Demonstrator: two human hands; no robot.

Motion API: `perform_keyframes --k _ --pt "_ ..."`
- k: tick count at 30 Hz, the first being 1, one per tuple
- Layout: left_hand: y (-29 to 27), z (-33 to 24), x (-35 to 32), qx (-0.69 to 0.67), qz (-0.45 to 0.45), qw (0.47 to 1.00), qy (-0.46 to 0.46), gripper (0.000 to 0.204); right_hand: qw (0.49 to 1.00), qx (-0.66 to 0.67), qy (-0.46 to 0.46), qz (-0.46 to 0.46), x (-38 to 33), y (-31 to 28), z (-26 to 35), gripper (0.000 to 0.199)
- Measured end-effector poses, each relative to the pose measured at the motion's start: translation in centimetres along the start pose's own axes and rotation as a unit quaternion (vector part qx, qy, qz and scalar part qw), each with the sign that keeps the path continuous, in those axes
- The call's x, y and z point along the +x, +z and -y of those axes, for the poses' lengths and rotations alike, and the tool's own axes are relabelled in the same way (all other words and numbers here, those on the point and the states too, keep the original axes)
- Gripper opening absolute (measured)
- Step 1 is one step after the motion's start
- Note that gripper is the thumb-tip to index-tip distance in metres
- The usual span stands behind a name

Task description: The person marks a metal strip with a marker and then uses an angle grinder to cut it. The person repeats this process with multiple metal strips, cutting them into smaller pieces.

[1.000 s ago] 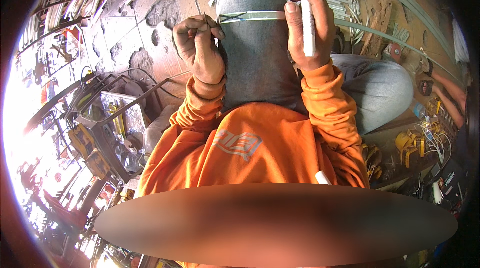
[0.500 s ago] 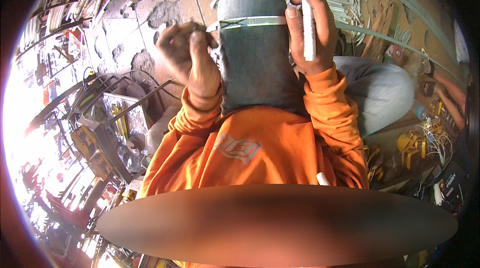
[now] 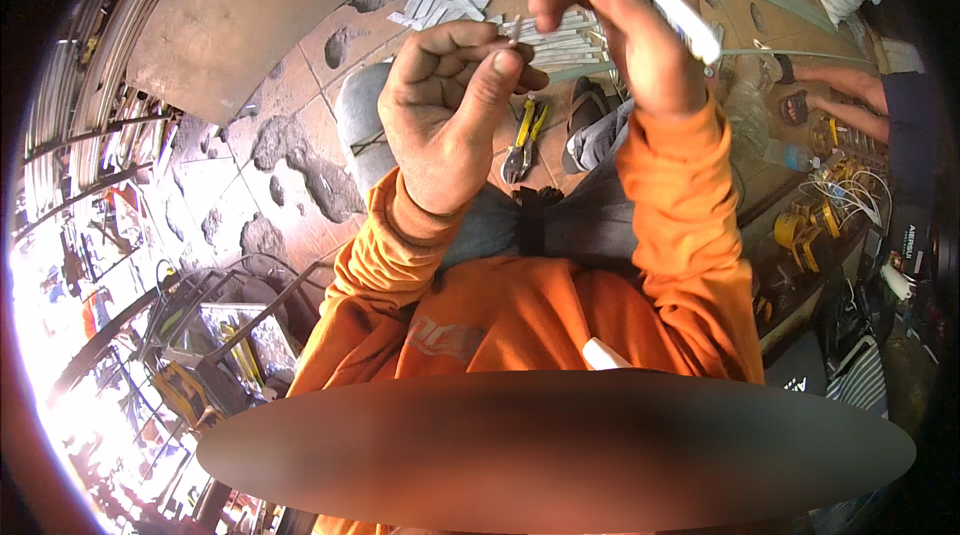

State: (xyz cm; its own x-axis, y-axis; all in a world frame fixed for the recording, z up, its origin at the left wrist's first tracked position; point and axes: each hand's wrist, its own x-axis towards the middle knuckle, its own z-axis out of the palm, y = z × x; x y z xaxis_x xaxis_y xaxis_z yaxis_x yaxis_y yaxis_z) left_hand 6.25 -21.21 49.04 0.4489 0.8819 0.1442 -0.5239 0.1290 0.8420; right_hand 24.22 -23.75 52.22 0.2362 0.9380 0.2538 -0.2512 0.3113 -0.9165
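A worker wears an orange long-sleeved shirt (image 3: 520, 320) with ribbed cuffs. A grey chest print shows at lower centre, above grey trousers (image 3: 590, 220).

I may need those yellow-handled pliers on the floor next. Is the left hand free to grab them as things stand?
Probably not at once: the left hand is pinching a small thin piece between its fingertips. The pliers lie uncovered on the floor below, with nothing in the way.

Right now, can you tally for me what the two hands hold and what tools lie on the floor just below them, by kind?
Small thin pin-like piece, pinched in the left hand: 1
White tube-like tool, gripped in the right hand: 1
Yellow-handled pliers on the tiled floor: 1
Total: 3
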Motion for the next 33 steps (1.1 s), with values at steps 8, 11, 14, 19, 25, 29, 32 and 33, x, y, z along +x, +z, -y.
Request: perform_keyframes --k 8,11,14,19,25,29,32,33 --pt "-1.1 3.5 -0.2 0.053 0.008 0.999 -0.006 0.035 0.994 -0.084 0.013 -0.067 -3.4 -1.8 -3.5 0.034" --pt "-1.2 3.7 -0.3 0.07 -0.015 0.997 -0.02 0.035 0.996 -0.066 0.053 -0.037 -3.9 -2.2 -3.1 0.035" --pt "-1.2 3.6 -0.4 0.075 -0.003 0.996 -0.043 0.035 0.995 -0.076 0.063 -0.012 -4.3 -2.0 -2.9 0.036" --pt "-1.1 3.9 -0.5 0.061 0.03 0.996 -0.05 0.035 0.996 -0.059 0.06 -0.01 -5.0 -2.3 -3.1 0.034" --pt "-1.2 4.0 -0.6 0.066 0.038 0.996 -0.05 0.034 0.996 -0.055 0.068 -0.003 -5.1 -2.5 -2.9 0.034" --pt "-1.2 3.9 -0.5 0.071 0.046 0.996 -0.04 0.033 0.997 -0.055 0.049 0.005 -5.2 -2.3 -3.1 0.035" --pt "-1.2 3.7 -0.5 0.062 0.041 0.996 -0.044 0.033 0.997 -0.047 0.058 0.015 -5.1 -2.1 -3.3 0.035" --pt "-1.2 3.6 -0.6 0.075 0.035 0.996 -0.044 0.035 0.997 -0.039 0.058 0.013 -4.9 -1.9 -3.4 0.034"
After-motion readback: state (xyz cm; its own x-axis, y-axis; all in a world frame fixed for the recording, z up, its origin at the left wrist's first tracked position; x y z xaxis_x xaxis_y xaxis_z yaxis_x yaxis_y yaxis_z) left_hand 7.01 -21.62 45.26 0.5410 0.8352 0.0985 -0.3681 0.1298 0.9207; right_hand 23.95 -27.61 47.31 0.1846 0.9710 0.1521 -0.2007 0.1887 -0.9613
